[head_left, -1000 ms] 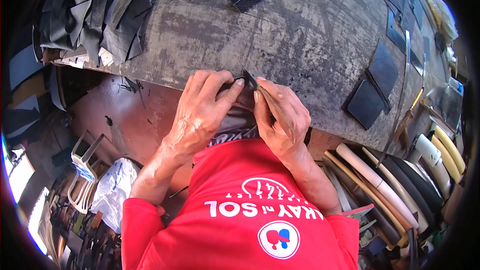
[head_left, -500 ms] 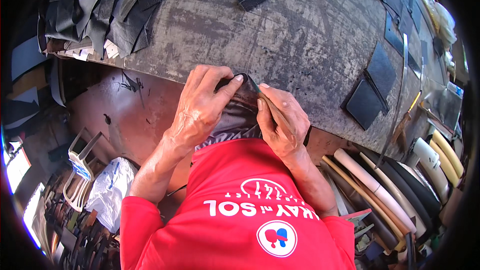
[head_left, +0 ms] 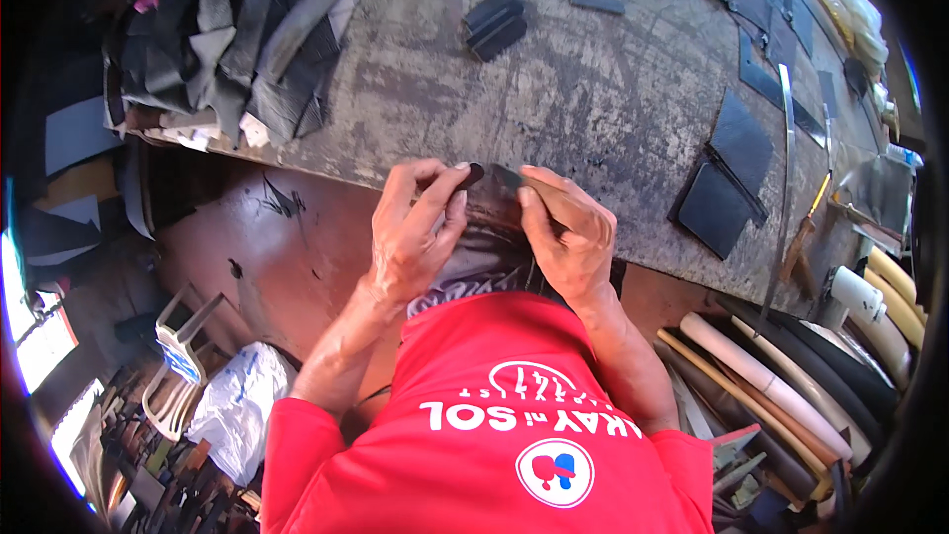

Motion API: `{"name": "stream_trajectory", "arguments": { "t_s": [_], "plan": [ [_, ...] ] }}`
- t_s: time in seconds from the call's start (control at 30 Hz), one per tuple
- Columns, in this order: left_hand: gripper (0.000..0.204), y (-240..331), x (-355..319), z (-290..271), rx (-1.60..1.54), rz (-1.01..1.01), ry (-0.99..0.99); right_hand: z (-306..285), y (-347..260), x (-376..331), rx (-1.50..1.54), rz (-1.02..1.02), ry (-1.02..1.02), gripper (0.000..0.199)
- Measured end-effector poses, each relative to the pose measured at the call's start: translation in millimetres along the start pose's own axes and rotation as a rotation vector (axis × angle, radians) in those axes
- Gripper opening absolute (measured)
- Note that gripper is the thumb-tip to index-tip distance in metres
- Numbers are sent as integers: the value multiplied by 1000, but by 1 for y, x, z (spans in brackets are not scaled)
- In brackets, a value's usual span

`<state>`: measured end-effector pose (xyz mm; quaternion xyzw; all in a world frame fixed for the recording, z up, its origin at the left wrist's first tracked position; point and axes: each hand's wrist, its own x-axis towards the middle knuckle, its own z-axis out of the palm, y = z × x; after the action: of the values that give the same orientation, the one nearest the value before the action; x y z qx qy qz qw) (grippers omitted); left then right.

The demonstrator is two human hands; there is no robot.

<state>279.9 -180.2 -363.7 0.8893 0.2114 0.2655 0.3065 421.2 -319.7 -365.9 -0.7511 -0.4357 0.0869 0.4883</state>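
Observation:
My left hand [head_left: 417,227] pinches a small black piece of leather-like material [head_left: 473,176] between thumb and fingertips. Close by on the right, my right hand [head_left: 571,237] grips a thin, flat blade-like tool [head_left: 507,178], its dark end pointing left toward the black piece. Most of the tool is hidden by my fingers, so its exact kind cannot be made out. A narrow gap separates the two. Both hands are at the near edge of the worn grey table [head_left: 415,69], above my lap.
Black strips and scraps [head_left: 222,49] heap at the table's far left. Small dark stacked pieces [head_left: 494,25] lie at the back, black panels [head_left: 717,208] to the right, near a long metal ruler [head_left: 788,129]. Rolls of material [head_left: 746,371] stand at lower right, a white chair [head_left: 178,356] at left.
My hands have drawn apart a little. The black piece, earlier held against the tool between both hands, is now in my left hand alone. The view has shifted slightly.

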Motion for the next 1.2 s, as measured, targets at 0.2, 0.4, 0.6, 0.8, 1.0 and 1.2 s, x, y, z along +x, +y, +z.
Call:
{"name": "stream_trajectory", "arguments": {
  "t_s": [0.2, 0.4, 0.6, 0.8, 1.0, 1.2],
  "plan": [
    [67, 13, 16, 0, -38, -30, 355, -15, -6, -17, -87, 59, 101, 9],
    [63, 19, 29, 4, -99, -18, 409, -28, -1, -28, -101, 76, 129, 9],
    [41, 33, 23, 8, -8, -44, 265, -28, -2, -33, -158, 19, 120, 15],
    [36, 33, -12, 28, 167, -61, -107, -25, -17, -31, -149, 25, 59, 23],
    [38, 33, -10, 33, 123, -49, -95, -8, -8, -24, -87, -29, 82, 28],
    [38, 33, -10, 33, 129, -64, -105, -5, -6, -21, -94, -33, 61, 31]
  ]
}}
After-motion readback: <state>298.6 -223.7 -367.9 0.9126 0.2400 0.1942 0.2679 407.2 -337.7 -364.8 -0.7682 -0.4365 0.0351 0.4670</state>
